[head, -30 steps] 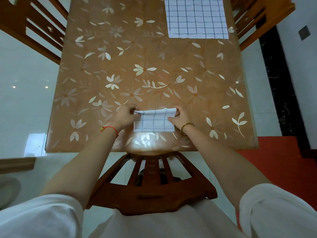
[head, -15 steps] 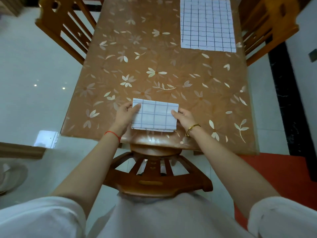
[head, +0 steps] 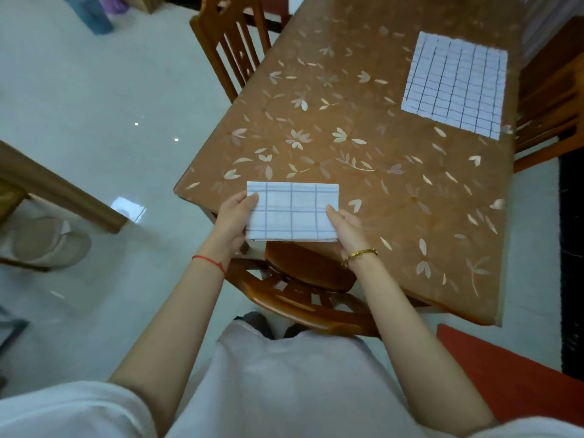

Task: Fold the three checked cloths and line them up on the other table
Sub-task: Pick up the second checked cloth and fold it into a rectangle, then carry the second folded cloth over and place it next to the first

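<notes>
Hands meet on a folded checked cloth [head: 292, 211], a white rectangle ruled with thin blue lines, held level above the near edge of a brown counter [head: 395, 197] patterned with pale flowers. The left hand [head: 235, 216] has a closed grip on the cloth's left end, thumb on top and fingers hidden beneath; a red string bracelet [head: 210, 263] circles that wrist. The right hand [head: 346, 229] has a closed grip on the right end in the same way, with a gold bangle [head: 360, 256] at the wrist. Just below the grip, the curved back of a wooden chair [head: 303, 289] is tucked against the counter edge. Well beyond the grip, toward the counter's far right corner, a second checked cloth [head: 455, 85] lies spread flat and unfolded. Off to the left of the grip, apart across the pale tiled floor [head: 94, 121], the edge of another wooden surface [head: 60, 191] enters view.
</notes>
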### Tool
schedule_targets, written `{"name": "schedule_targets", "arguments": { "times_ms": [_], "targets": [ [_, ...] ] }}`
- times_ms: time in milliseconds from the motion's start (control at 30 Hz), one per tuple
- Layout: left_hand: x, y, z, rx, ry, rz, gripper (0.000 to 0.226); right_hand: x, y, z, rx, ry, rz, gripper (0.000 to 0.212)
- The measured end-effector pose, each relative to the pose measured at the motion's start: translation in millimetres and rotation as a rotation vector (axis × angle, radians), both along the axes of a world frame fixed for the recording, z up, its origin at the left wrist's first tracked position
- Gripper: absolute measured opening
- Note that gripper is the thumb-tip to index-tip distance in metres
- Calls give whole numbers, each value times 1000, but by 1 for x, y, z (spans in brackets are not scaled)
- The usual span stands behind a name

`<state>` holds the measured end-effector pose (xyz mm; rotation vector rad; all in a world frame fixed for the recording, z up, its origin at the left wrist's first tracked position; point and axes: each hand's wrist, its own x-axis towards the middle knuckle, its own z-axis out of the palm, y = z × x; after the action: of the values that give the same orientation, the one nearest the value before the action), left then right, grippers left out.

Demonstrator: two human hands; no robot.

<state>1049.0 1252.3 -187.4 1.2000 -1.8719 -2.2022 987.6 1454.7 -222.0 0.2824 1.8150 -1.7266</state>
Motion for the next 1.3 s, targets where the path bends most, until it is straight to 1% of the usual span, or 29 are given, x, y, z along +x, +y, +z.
{"name": "schedule_targets", "arguments": {
  "times_ms": [100,200,300,433,600,700,800,867,900,1067,1200,1300],
  "targets": [
    [26,-12,15,17,25,87,13,14,-16,11,-19,14,64,17],
    [55,-27,25,24,66,127,14,25,-37,21,-13,36,118,18],
    [90,-48,32,24,79,153,25,41,-61,29,4,116,174,21],
    [143,-78,35,35,122,178,49,76,-99,50,-21,152,230,19],
    [217,-126,33,38,142,254,55,134,-155,53,9,195,293,19],
    [261,-153,33,6,138,296,54,170,-184,49,46,212,354,21],
    [301,-178,33,-23,133,333,54,206,-213,43,74,274,406,34],
    [323,-194,33,-34,131,371,54,225,-231,39,78,284,432,43],
    [333,-201,33,-40,135,390,53,234,-240,39,73,274,445,44],
    [363,-234,34,-79,165,437,50,257,-279,41,45,239,488,34],
    [366,-259,35,-75,185,478,48,253,-306,43,12,174,497,42],
    [362,-281,35,-73,199,511,44,244,-332,47,17,176,506,35]
  ]
}}
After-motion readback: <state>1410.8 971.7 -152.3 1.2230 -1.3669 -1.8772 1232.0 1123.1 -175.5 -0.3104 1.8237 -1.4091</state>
